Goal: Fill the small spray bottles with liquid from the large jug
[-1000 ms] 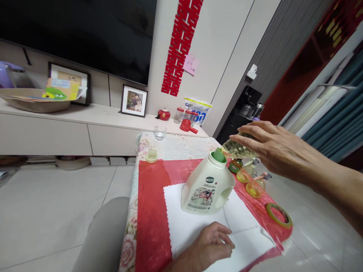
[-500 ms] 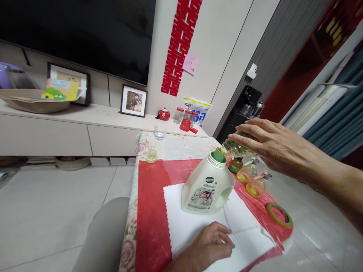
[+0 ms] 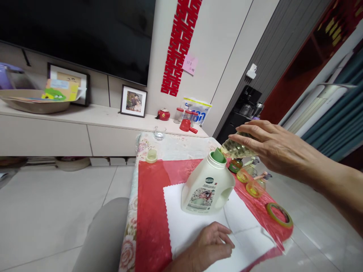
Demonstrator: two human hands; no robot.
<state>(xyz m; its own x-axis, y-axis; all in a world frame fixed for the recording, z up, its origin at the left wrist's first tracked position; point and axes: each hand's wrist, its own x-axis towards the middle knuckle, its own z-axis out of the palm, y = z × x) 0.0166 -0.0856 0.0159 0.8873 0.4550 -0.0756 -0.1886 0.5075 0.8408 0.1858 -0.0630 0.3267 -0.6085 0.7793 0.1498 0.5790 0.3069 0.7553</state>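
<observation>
My right hand (image 3: pixel 266 143) is wrapped round a clear, ribbed container (image 3: pixel 239 147) with a yellowish tint. It lies tilted, nearly sideways, its narrow end against the green pouring spout (image 3: pixel 217 155) of a pale green detergent bottle (image 3: pixel 208 185). My palm hides part of the container, so I cannot tell whether liquid flows. The detergent bottle stands upright without a cap on a white scallop-edged cloth (image 3: pixel 181 226). My left hand (image 3: pixel 212 241) rests on the same cloth in front of the bottle, fingers loosely bent and apart, holding nothing.
A pale cap (image 3: pixel 151 156) and a small glass cup (image 3: pixel 159 133) stand at the far left of the table. Pump bottles (image 3: pixel 255 187) and a tape roll (image 3: pixel 279 214) line the right side on red plastic (image 3: pixel 153 211). A TV cabinet (image 3: pixel 113 134) stands behind.
</observation>
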